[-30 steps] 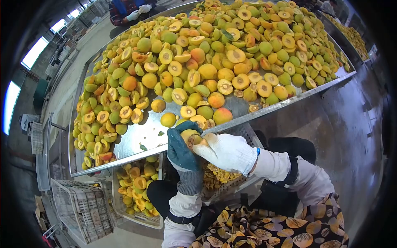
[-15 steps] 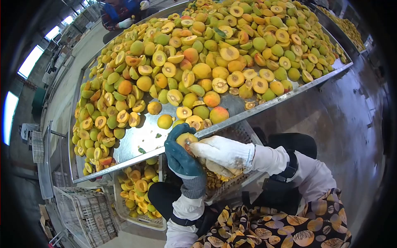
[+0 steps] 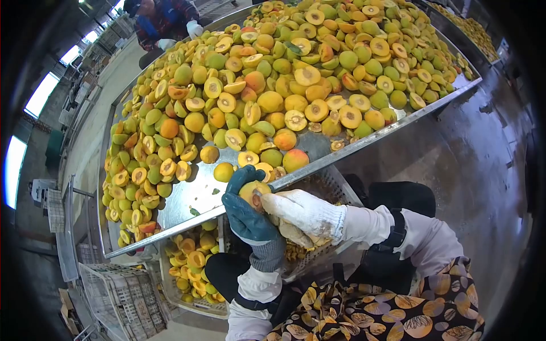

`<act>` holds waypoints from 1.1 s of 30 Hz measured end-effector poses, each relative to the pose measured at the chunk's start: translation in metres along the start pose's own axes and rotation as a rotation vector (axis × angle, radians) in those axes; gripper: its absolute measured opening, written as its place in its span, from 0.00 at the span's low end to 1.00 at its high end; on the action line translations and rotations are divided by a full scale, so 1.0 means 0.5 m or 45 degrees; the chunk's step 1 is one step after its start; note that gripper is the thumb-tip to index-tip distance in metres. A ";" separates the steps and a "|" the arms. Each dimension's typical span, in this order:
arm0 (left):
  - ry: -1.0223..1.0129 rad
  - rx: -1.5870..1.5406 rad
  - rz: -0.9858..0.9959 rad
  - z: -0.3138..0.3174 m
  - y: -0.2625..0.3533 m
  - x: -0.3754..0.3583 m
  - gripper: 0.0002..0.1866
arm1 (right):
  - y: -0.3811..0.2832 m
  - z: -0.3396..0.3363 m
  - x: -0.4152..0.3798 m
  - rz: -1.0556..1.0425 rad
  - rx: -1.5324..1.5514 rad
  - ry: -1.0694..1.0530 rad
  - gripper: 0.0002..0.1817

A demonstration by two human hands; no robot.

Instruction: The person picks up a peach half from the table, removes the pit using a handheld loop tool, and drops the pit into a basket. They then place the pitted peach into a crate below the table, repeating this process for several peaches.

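My left hand (image 3: 245,217), in a teal rubber-coated glove, is wrapped round a yellow peach half (image 3: 249,192) at the near edge of the metal table (image 3: 193,218). The cut face is turned towards my right hand (image 3: 304,211), which wears a white glove. Its closed fingers press at the middle of the fruit; a small greyish tip shows there, but what the fingers hold is mostly hidden. Just beyond both hands, halved and whole peaches (image 3: 273,102) lie heaped on the table.
Below the table edge stands a crate of peach halves (image 3: 193,267), with another crate (image 3: 335,184) under my hands holding brownish bits. White plastic crates (image 3: 125,298) stand at lower left. Across the table, a co-worker (image 3: 162,23) in white gloves leans over the fruit.
The view has tilted slightly, bringing more of the co-worker into sight. My hands keep their hold at the peach half, with only a slight shift.
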State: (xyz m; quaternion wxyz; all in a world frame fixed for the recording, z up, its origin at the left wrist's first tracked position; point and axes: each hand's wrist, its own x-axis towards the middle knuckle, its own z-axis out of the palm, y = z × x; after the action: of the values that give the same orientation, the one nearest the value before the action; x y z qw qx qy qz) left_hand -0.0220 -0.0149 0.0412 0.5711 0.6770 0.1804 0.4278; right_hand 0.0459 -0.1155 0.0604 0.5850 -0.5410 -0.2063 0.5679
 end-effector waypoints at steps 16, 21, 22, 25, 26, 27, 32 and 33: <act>-0.109 0.169 0.109 0.000 0.002 -0.005 0.28 | 0.004 -0.032 -0.009 -0.120 -0.283 -0.067 0.31; -0.208 -0.141 -0.167 -0.013 -0.003 -0.001 0.29 | 0.005 -0.029 -0.008 -0.116 -0.438 -0.016 0.31; -0.238 -0.213 -0.247 -0.015 0.001 0.003 0.29 | -0.006 -0.032 -0.014 -0.057 -0.321 -0.061 0.31; -0.444 -0.094 -0.272 -0.044 -0.003 0.032 0.32 | 0.000 -0.028 -0.016 0.140 0.122 -0.181 0.29; -0.536 -0.094 -0.298 -0.056 -0.009 0.046 0.33 | 0.003 -0.031 -0.016 0.173 0.308 -0.239 0.29; -0.625 -0.148 -0.342 -0.061 -0.014 0.059 0.32 | 0.002 -0.029 -0.015 0.204 0.377 -0.250 0.29; -0.566 0.041 -0.231 -0.047 -0.008 0.058 0.30 | 0.004 -0.036 -0.013 0.151 0.224 -0.262 0.30; -0.552 0.126 -0.132 -0.047 -0.008 0.054 0.28 | 0.013 -0.045 -0.005 0.213 0.410 -0.345 0.29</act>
State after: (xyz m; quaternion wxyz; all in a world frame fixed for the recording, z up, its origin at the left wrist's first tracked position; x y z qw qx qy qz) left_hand -0.0243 0.0207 0.0473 0.5839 0.7701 0.1087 0.2328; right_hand 0.0618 -0.1281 0.0483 0.5815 -0.3748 -0.1440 0.7076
